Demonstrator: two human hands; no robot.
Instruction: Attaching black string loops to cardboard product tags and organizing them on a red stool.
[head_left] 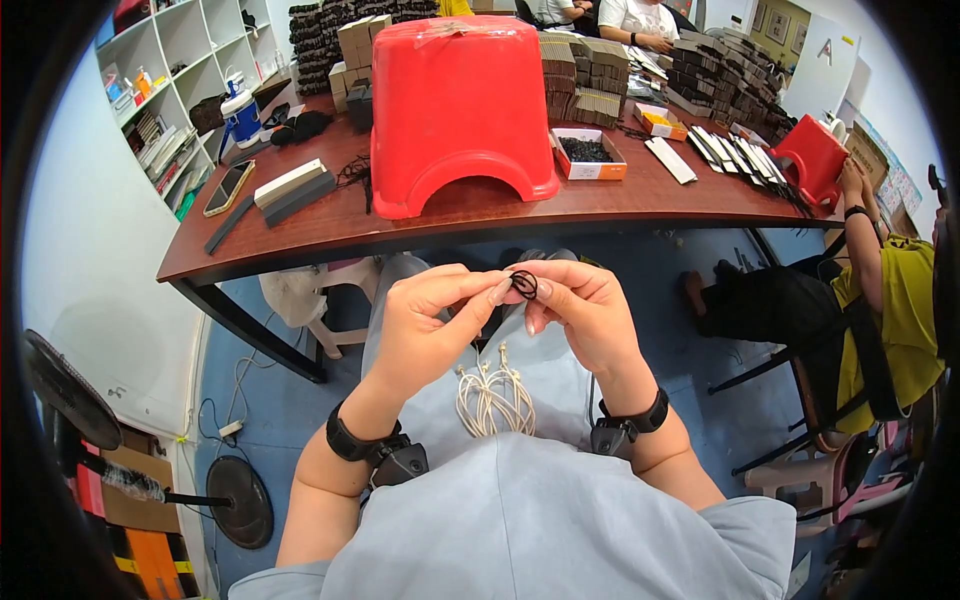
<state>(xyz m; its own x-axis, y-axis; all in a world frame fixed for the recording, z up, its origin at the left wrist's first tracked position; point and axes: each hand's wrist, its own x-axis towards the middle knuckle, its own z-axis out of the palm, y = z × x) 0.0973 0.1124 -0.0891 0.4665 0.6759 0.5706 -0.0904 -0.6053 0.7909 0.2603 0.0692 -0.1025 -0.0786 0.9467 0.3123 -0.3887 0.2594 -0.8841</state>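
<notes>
My L hand & R hand are up over my lap, both sets of fingers pinched on a small blk cord loop btwn them — nr the counter's front edge. Pale cords on my lap; red plastic stool on the counter — box of blk bits just R of it.
</notes>
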